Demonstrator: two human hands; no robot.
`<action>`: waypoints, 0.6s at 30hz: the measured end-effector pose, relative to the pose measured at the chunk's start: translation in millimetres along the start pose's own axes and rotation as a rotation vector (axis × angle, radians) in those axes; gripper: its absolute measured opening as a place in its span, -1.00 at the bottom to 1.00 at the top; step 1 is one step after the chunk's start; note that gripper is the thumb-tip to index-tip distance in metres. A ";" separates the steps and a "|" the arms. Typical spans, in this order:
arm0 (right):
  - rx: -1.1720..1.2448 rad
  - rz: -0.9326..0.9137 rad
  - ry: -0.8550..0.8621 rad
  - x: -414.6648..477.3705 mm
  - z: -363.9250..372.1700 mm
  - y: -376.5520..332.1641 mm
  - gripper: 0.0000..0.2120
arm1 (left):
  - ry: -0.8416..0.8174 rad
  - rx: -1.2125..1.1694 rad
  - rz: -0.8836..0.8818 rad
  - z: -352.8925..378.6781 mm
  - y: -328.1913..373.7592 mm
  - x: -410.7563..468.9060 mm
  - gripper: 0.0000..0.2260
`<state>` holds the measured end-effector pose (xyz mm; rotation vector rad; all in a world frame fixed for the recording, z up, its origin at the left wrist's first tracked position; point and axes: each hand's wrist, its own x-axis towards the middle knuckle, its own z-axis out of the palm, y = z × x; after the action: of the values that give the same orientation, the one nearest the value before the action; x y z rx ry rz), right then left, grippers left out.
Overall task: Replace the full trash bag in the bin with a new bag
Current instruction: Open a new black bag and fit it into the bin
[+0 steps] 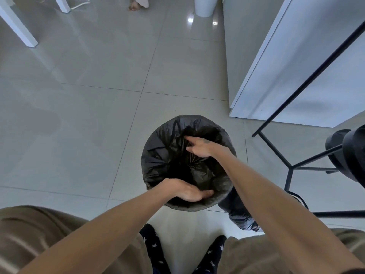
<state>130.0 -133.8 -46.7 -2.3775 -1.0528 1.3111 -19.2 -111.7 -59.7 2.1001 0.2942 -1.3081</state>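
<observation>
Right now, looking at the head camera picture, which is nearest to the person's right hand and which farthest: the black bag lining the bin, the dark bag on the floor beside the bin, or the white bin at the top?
1. Black bag, in the bin: the right hand touches it.
2. Dark bag on the floor, right of the bin, near the person's feet.
3. White bin, far across the floor at the top.

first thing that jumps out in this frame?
The round bin at centre, lined with a black bag, with both bare hands inside it: left hand at the near rim, right hand spread against the far side. A second dark bag lies on the floor by the bin's right side.
</observation>
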 end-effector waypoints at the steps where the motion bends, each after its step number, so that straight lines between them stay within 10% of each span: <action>1: 0.002 -0.005 0.001 -2.3 -0.2 -0.6 -0.43 | 0.011 -0.015 -0.012 -0.7 2.0 -1.4 -0.10; 12: -0.077 -0.088 0.248 -65.8 -9.7 5.8 -0.60 | 0.364 -0.100 0.178 -33.4 -12.4 -64.1 -0.53; 18: -0.416 -0.051 0.047 -77.2 23.5 -8.3 -0.58 | 1.209 0.258 0.015 -32.8 -46.7 -62.0 -0.66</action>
<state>80.6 -184.0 -6.2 -2.6305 -1.4828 1.0972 -48.4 -46.7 -14.7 2.8677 0.6090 0.1067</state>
